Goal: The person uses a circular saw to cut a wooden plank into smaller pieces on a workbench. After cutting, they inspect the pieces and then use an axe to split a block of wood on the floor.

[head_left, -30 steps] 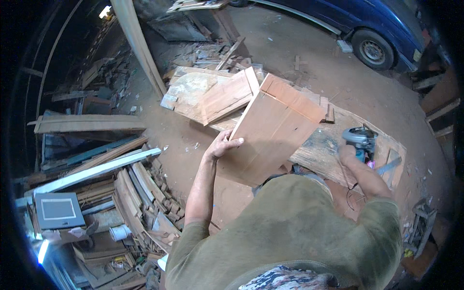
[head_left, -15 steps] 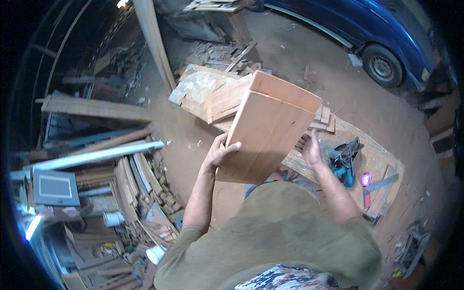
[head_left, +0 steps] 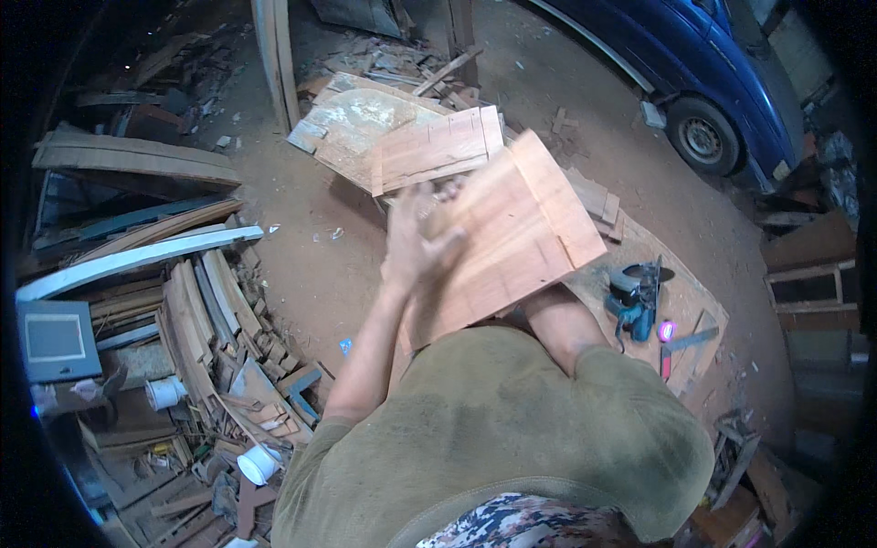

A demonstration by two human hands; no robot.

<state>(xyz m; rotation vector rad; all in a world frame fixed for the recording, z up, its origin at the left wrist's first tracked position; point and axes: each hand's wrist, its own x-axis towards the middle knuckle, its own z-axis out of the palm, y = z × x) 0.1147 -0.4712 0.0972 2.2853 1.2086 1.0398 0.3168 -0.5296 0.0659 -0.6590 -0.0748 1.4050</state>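
A broad, pale-reddish wooden panel [head_left: 493,237] with a raised strip across its far end is held tilted in front of my body. My left hand [head_left: 416,242] is at the panel's left edge, its thumb and fingers spread and somewhat blurred. Under the panel passes my right forearm, so most of that hand is hidden; curled fingertips, apparently my right hand's [head_left: 449,189], show at the panel's far left edge. Beyond it, a similar wooden panel [head_left: 434,151] lies on the dusty workbench [head_left: 352,123].
On the bench's right side are a teal circular saw [head_left: 637,297], a pink tape measure [head_left: 666,331] and a try square [head_left: 690,341]. Small wood pieces [head_left: 594,201] lie behind the panel. Stacked timber [head_left: 196,306] fills the left. A blue vehicle [head_left: 676,55] stands far right.
The panel has turned and tipped lower, its far end swinging right. My left hand has come off its grip and spread. My right hand has gone from the panel's right side to underneath.
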